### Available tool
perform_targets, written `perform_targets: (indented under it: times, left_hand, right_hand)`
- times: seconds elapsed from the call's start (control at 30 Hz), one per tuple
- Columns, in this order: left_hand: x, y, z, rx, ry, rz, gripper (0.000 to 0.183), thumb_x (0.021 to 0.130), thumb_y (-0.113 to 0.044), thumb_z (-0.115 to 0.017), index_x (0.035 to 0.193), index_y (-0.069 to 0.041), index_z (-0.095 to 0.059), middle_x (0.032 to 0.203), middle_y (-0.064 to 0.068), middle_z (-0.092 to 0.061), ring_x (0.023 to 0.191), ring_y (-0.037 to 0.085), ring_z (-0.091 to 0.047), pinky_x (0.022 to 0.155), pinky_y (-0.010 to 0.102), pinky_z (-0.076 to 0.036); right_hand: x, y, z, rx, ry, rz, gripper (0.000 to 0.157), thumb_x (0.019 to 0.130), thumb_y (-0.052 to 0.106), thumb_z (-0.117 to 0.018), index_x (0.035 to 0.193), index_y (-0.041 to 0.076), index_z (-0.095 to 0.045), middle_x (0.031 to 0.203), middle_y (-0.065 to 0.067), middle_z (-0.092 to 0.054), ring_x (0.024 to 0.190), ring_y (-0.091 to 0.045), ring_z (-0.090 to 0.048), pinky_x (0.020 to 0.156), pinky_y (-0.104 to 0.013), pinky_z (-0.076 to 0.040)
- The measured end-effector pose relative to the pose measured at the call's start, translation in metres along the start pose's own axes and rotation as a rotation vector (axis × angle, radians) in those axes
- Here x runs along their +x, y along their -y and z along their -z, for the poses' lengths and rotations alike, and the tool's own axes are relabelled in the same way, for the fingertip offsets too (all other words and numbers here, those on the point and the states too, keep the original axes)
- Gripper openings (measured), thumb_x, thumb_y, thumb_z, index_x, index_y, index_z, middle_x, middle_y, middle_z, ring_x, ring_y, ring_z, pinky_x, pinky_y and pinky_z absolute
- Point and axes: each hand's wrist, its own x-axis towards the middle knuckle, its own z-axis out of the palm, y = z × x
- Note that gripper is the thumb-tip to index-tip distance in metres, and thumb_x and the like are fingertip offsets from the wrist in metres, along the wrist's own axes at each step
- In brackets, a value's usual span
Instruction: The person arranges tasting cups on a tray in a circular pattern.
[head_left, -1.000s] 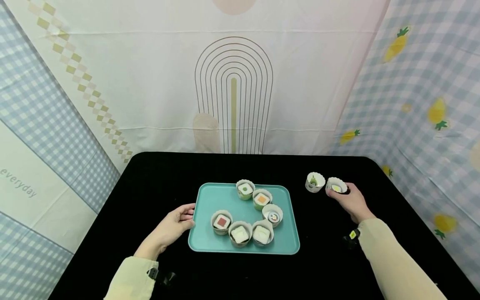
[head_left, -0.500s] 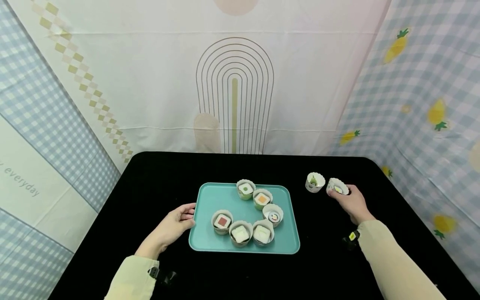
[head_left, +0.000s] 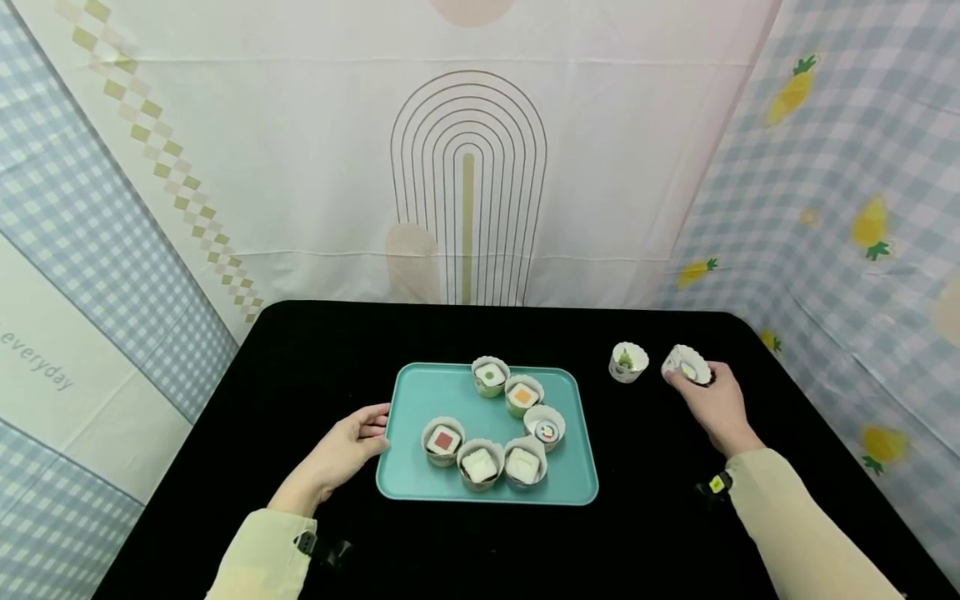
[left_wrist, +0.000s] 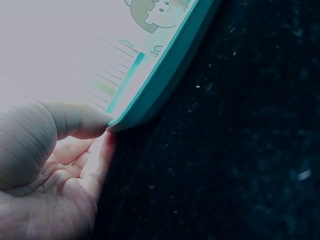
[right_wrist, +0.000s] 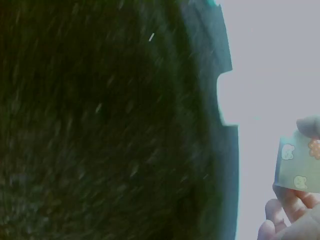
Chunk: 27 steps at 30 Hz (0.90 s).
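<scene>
My left hand point(head_left: 341, 450) pinches the left rim of a turquoise tray point(head_left: 431, 392); the left wrist view shows the thumb on top and fingertips under the corner. In my right hand point(head_left: 716, 408) is a white scalloped paper cup point(head_left: 672, 365), gripped by its sides, tilted, with a round piece with a yellow-green centre inside. The right wrist view catches the printed wall of this cup point(right_wrist: 292, 167) between thumb and fingers. Left of it stands another paper cup point(head_left: 623, 373) with a green leafy bit visible.
Several paper cups sit on the tray in a curve, holding small sushi-like pieces, among them a cup with a red-topped square point(head_left: 443, 442) and one with an orange-topped square point(head_left: 523, 396). A black cloth point(head_left: 525, 550) covers the table; patterned curtains point(head_left: 330, 167) hang behind.
My right hand has shifted slightly right and away from me, taking the paper cup, now tilted, further from the neighbouring cup. The left hand and tray have stayed put.
</scene>
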Motion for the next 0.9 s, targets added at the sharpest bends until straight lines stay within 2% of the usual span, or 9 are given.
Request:
perform_targets:
  times: [0.17,0.3,0.5,0.9]
  left_hand:
    - [-0.001,0.001,0.001,0.006,0.006,-0.008,0.054,0.094,-0.005,-0.060,0.145,-0.014,-0.044,0.124,0.007,-0.054,0.107,0.022,-0.055,0.091,0.041,-0.049]
    - [-0.002,0.001,0.002,0.004,0.004,-0.004,0.054,0.094,-0.005,-0.060,0.144,-0.014,-0.044,0.124,0.008,-0.054,0.108,0.022,-0.055,0.091,0.041,-0.048]
    - [-0.003,-0.001,0.002,-0.011,0.010,-0.011,0.053,0.094,-0.006,-0.060,0.144,-0.012,-0.043,0.125,0.010,-0.053,0.109,0.024,-0.054,0.092,0.042,-0.048]
    - [-0.004,-0.004,0.001,-0.016,0.016,-0.016,0.054,0.094,-0.006,-0.060,0.144,-0.012,-0.043,0.125,0.010,-0.053,0.108,0.024,-0.054,0.090,0.040,-0.049]
  right_hand:
    - [-0.008,0.027,-0.004,-0.019,0.023,0.097,0.080,0.090,0.054,-0.059,0.140,-0.003,-0.033,0.132,-0.024,-0.041,0.110,-0.034,-0.048,0.079,-0.041,-0.047]
    - [-0.014,0.050,-0.016,-0.046,0.031,0.162,0.076,0.088,0.055,-0.062,0.135,0.000,-0.039,0.129,-0.021,-0.044,0.109,-0.034,-0.048,0.083,-0.046,-0.045]
    - [-0.025,0.082,-0.042,-0.057,0.098,0.213,0.074,0.086,0.054,-0.066,0.135,0.004,-0.042,0.126,-0.017,-0.048,0.109,-0.033,-0.051,0.087,-0.050,-0.046]
    - [-0.051,0.140,-0.097,-0.023,0.245,0.358,0.059,0.085,0.051,-0.070,0.126,0.014,-0.048,0.115,-0.003,-0.055,0.102,-0.020,-0.055,0.088,-0.043,-0.047]
